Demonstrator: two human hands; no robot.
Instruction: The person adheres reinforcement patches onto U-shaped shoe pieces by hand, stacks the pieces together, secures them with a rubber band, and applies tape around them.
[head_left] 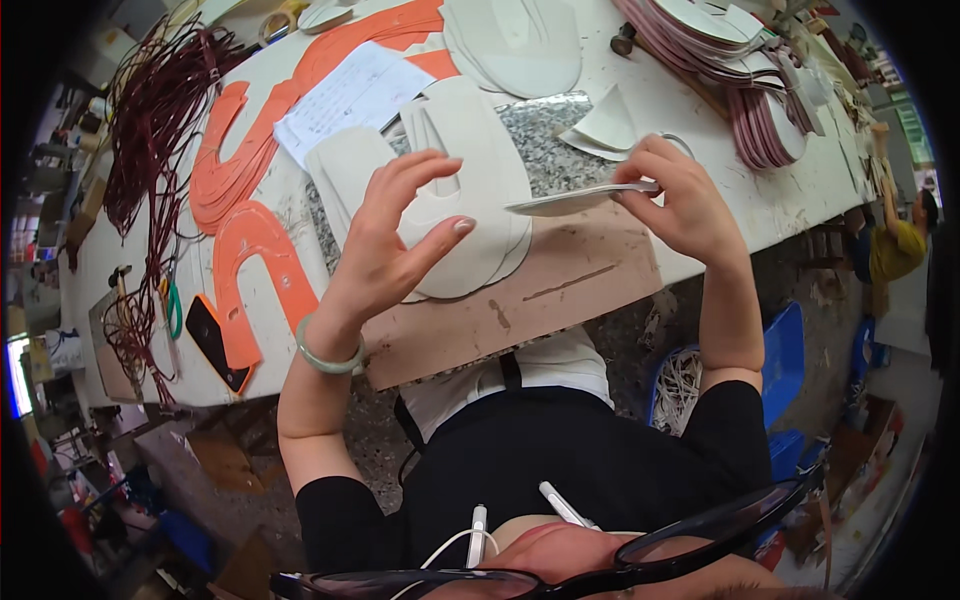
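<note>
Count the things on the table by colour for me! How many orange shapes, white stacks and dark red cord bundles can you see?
Orange curved cut-outs: 3 groups that I can tell apart; the overlapping ones cannot be counted singly.
White cut-piece stacks: 3
Dark red cord bundles: 1
Total: 7

The right hand holds a thin blade-like tool; the left hand is open.

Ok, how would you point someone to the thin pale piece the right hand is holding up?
Start at the white worktable and find the stack of white cut-out sheets on the grey stone slab. Just above it, the right hand pinches a thin pale piece by one end, the left hand open beside it. Unlike the sheets lying flat, it is raised and seen edge-on, a narrow sliver.
</note>
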